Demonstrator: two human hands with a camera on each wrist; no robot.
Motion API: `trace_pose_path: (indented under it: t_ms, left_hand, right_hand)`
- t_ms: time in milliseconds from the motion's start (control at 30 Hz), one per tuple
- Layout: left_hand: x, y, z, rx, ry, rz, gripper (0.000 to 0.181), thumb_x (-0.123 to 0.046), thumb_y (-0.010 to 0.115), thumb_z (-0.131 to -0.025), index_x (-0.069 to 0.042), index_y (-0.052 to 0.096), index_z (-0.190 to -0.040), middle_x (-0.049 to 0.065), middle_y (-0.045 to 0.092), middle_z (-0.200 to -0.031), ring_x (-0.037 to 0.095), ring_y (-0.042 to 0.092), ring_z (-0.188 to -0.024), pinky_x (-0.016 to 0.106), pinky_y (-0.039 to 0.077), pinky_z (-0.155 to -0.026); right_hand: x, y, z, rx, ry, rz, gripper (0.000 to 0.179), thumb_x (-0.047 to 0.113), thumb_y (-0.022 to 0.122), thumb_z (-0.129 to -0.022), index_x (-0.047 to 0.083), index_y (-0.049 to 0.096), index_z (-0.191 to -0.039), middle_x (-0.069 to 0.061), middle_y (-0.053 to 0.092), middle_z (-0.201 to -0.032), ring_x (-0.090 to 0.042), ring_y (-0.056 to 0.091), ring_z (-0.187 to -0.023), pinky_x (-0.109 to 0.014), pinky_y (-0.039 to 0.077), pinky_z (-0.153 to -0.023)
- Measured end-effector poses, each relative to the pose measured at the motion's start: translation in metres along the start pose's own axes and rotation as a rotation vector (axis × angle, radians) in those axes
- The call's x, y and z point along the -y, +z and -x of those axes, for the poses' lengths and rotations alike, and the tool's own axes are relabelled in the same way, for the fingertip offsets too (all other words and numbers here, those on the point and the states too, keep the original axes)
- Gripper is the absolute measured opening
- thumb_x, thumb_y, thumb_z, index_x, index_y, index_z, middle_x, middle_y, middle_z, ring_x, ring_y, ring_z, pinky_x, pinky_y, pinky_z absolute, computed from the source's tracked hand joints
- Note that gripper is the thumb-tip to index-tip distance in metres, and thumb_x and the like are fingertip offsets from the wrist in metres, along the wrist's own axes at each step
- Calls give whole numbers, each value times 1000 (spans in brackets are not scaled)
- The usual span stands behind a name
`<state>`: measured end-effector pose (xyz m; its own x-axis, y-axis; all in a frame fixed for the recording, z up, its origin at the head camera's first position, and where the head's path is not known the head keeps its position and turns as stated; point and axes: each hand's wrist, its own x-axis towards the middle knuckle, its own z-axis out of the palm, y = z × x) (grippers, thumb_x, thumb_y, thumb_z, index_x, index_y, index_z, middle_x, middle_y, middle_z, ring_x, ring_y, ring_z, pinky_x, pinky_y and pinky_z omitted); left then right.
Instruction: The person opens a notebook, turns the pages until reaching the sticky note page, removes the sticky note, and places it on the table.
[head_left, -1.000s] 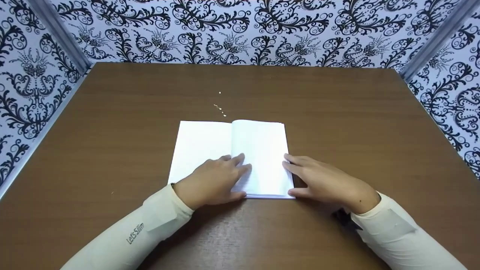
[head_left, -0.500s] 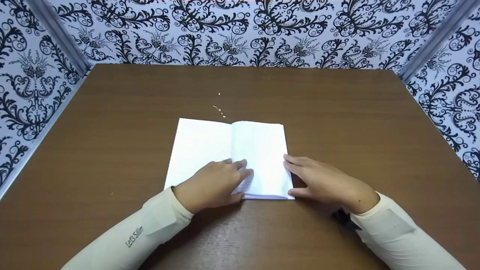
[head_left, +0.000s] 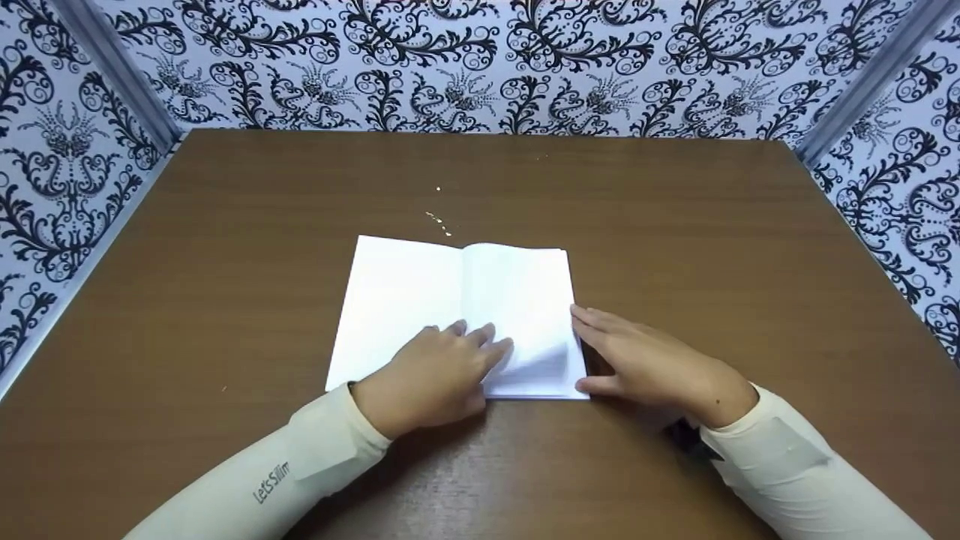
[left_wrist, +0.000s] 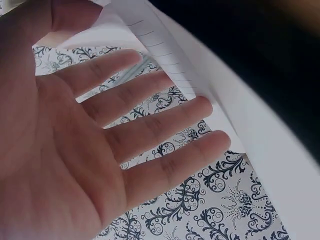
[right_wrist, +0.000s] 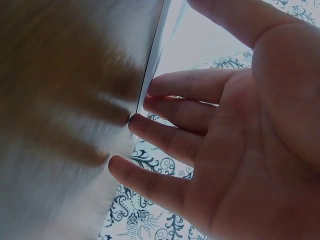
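An open notebook point(head_left: 409, 277) with white pages lies on the brown table in the head view. My left hand point(head_left: 435, 375) rests over its lower middle, fingers spread and mostly straight, pointing at the right page. Faint ruled lines show on a page point(left_wrist: 160, 50) beside those fingers in the left wrist view. At the notebook's right edge is my right hand point(head_left: 645, 360), its fingertips along the side and its thumb at the near corner. The right wrist view shows these fingers point(right_wrist: 165, 137) extended, their tips right at the page edge point(right_wrist: 152, 65).
Several small pale specks point(head_left: 439, 219) lie on the table point(head_left: 675, 202) beyond the notebook. Patterned black-and-white walls point(head_left: 465, 67) stand behind the table and at both sides.
My left hand has shifted slightly towards me, and its thumb has drawn in. The left page's outer edge has moved a little outward, and the right page's shadow has widened. My right hand barely moves.
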<state>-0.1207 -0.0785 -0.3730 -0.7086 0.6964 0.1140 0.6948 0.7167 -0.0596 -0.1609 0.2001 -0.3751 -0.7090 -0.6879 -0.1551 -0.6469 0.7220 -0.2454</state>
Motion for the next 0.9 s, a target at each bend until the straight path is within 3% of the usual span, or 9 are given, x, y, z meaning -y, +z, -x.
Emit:
trace_pose_path:
  t_ms: [300, 533, 900]
  left_hand:
    - [0, 2, -5, -120, 3, -50, 29, -19, 64, -88, -12, 68, -116, 6, 75, -98, 24, 71, -73, 38, 55, -55]
    - [0, 0, -10, -248, 7, -89, 14, -21, 66, -89, -14, 69, -101, 0, 75, -83, 19, 66, -62, 34, 50, -52]
    - [-3, -10, -13, -523, -48, -51, 51, -16, 71, -84, -14, 61, -134, -2, 71, -75, 18, 65, -61, 34, 51, -64]
  right_hand:
    - [0, 0, 0, 14, 9, -9, 74, 32, 71, -92, -4, 40, -149, -22, 35, -159, -39, 34, -147, -56, 34, -114]
    - [0, 1, -1, 14, 1, -6, 73, 32, 70, -92, -5, 41, -149, -23, 35, -159, -40, 34, -147, -55, 34, -114]
    - [0, 0, 0, 10, 2, -9, 73, 33, 71, -93, -4, 41, -149, -22, 35, -159, -40, 35, -147, -55, 34, -114]
